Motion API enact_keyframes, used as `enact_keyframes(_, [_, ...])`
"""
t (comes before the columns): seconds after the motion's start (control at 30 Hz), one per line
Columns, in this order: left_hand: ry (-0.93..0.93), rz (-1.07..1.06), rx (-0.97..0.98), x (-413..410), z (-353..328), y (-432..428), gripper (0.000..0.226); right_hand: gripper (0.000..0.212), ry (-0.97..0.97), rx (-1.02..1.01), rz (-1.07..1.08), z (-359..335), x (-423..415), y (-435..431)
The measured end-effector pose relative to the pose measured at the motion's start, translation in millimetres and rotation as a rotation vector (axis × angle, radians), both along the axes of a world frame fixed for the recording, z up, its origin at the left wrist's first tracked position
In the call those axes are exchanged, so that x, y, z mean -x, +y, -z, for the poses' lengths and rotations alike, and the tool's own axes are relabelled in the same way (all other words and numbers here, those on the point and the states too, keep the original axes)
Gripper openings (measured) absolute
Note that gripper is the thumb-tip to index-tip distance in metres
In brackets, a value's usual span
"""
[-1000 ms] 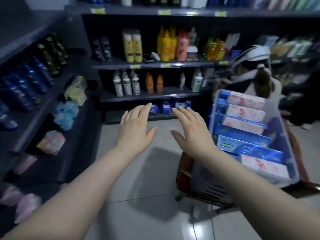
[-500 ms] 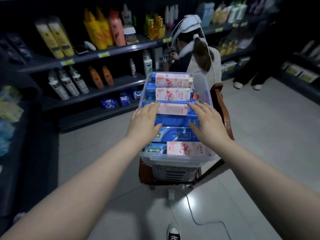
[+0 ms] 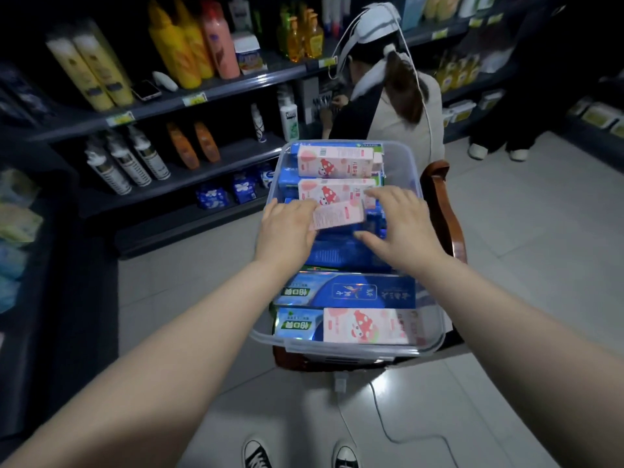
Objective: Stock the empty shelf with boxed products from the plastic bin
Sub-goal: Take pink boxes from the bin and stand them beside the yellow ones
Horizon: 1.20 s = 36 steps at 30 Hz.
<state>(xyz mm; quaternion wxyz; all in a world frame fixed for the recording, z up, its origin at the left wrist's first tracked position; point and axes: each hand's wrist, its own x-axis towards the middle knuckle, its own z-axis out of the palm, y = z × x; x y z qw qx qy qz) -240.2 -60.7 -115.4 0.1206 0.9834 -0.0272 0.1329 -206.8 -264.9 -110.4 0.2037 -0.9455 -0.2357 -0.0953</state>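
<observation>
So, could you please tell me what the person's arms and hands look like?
Both forearms are bare as far as the frame reaches; no sleeves show. The left hand and right hand wear no gloves, and no watch, bracelet or ring is visible.

A single camera, worn on the person's head, looked forward and steeply down. Both bare forearms ran in from the lower corners to the left hand (image 3: 287, 231) and right hand (image 3: 401, 228), which met near mid-frame over the plastic bin (image 3: 337, 346), close below the lens. The wearer's shoes (image 3: 256, 452) showed at the bottom edge on the tiled floor (image 3: 523, 231). The wide lens bowed the shelves (image 3: 202, 96) across the left and top, with another person (image 3: 398, 106) just beyond the bin.
</observation>
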Motion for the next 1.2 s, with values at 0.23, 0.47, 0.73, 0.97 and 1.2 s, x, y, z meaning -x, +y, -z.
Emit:
enact_keyframes(0.23, [-0.06,-0.218,0.254,1,-26,24,0.033,0.065,0.126,0.137,0.27,5,-39,21])
enact_keyframes(0.47, [-0.042,-0.25,0.359,18,-23,27,0.035,0.07,0.223,0.065,0.39,4,-58,31])
enact_keyframes(0.73, [-0.085,-0.384,0.51,59,-49,48,0.03,0.036,0.273,-0.47,0.132,-32,-23,37])
enact_keyframes(0.97, [-0.181,-0.536,0.623,141,-82,109,0.033,0.047,0.256,-0.662,-0.268,-113,25,115])
enact_keyframes(1.2, [-0.334,-0.772,0.572,257,-127,202,0.03,0.056,0.38,-0.587,-0.605,-158,103,254])
